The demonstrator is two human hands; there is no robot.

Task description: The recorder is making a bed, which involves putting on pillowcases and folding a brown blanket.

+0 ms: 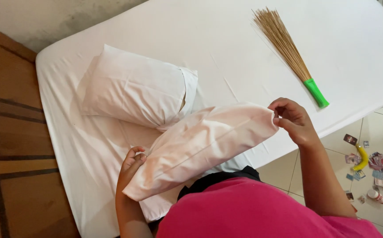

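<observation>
I hold a pale pinkish-white pillow (200, 145) slantwise over the edge of a bed. My right hand (291, 119) pinches its upper right corner. My left hand (132, 163) grips its lower left end, fingers curled on the fabric. A second white pillow (138, 88) lies flat on the white bedsheet (227, 44) just beyond the held one, its open end towards the right.
A stick broom with a green handle (291, 53) lies on the bed at the far right. A brown wooden door or panel (6, 132) stands on the left. Small cards, a yellow toy and a little bottle (372, 167) litter the tiled floor at right.
</observation>
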